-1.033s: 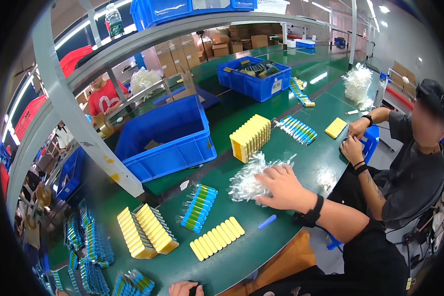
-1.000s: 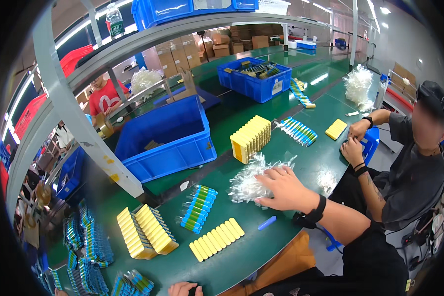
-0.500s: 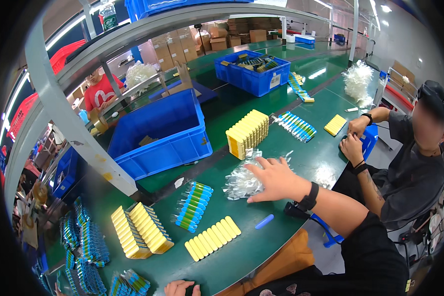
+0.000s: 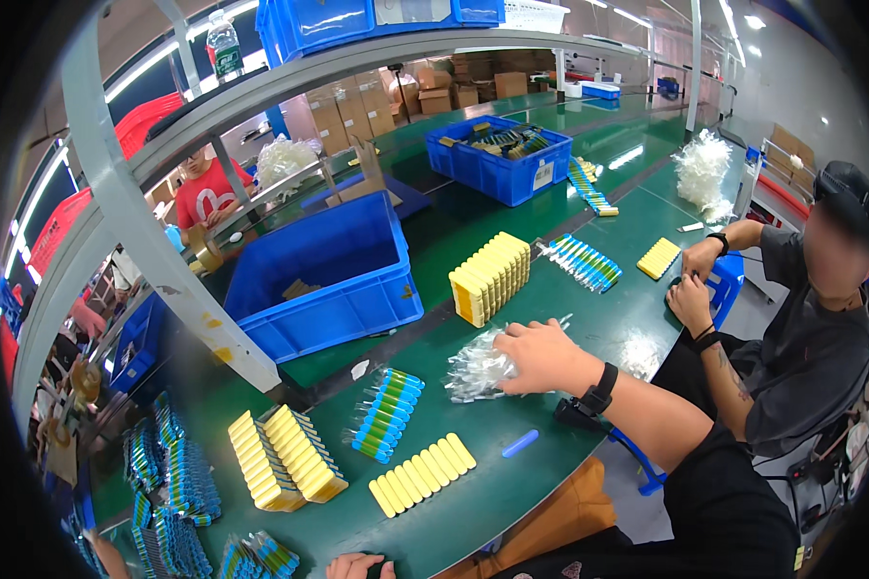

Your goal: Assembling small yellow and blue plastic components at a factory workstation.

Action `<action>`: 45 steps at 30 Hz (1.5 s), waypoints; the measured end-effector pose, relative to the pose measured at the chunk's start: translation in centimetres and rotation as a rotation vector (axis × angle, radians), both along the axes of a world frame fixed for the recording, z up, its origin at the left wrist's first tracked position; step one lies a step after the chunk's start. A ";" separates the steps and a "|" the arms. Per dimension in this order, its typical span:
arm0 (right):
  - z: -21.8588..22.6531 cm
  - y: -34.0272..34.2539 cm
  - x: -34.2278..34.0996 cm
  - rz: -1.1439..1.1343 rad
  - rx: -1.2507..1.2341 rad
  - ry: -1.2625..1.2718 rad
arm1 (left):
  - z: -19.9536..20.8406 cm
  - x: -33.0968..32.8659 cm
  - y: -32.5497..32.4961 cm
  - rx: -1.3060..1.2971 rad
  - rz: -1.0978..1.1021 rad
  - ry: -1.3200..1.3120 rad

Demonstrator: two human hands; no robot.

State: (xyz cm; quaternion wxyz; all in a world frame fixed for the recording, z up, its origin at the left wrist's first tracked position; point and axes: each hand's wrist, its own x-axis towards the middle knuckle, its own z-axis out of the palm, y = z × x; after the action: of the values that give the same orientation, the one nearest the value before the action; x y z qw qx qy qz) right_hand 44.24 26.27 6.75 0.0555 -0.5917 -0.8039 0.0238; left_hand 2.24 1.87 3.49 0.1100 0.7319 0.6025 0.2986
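Observation:
My right hand [image 4: 548,357], a black band on its wrist, reaches over the table onto a heap of clear plastic sleeves [image 4: 475,369]. Its fingers are bent and closed on the heap's right side; the fingertips are partly hidden. At the lower edge only the curled fingers of my left hand [image 4: 353,566] show, with something dark by the thumb that I cannot make out. Between the hands lie a row of yellow sticks [image 4: 423,474] and a blue strip [image 4: 520,443]. Blue-and-green wrapped sticks [image 4: 388,415] lie left of the heap.
Two yellow-faced stacks [image 4: 288,457] and piles of blue-green packs [image 4: 179,473] stand at left. Beyond are a yellow block stack [image 4: 490,278], a large blue crate [image 4: 328,323] and a metal frame post [image 4: 179,289]. A co-worker [image 4: 791,338] sits at right, hands together.
My right hand has come down onto the sleeves, its spread fingers bending inward. The view has shifted slightly, so the table's things appear a little lower and further right. My left hand stays near the edge.

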 end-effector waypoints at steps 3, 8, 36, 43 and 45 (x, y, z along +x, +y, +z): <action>-0.2 -0.8 -0.5 -0.012 0.006 -0.041 | 0.0 0.0 0.0 -0.004 0.001 0.003; -1.1 -2.1 -0.3 0.025 0.133 -0.052 | -0.1 0.0 0.1 -0.010 0.012 -0.020; -1.4 -1.9 -1.4 -0.025 0.182 -0.042 | -1.2 -0.8 -0.2 0.134 -0.094 -0.010; -1.5 -2.5 -0.6 -0.024 0.166 -0.005 | -1.2 -0.6 0.0 0.129 -0.114 -0.003; -1.0 -2.8 -0.6 -0.010 0.157 -0.027 | -1.3 -0.7 0.0 0.144 -0.102 0.001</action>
State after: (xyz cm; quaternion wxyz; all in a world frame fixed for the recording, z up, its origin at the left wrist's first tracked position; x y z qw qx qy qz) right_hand 43.66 23.45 5.72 0.0911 -0.5900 -0.8008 -0.0476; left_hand 1.54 1.86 2.17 0.0719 0.7679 0.5415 0.3346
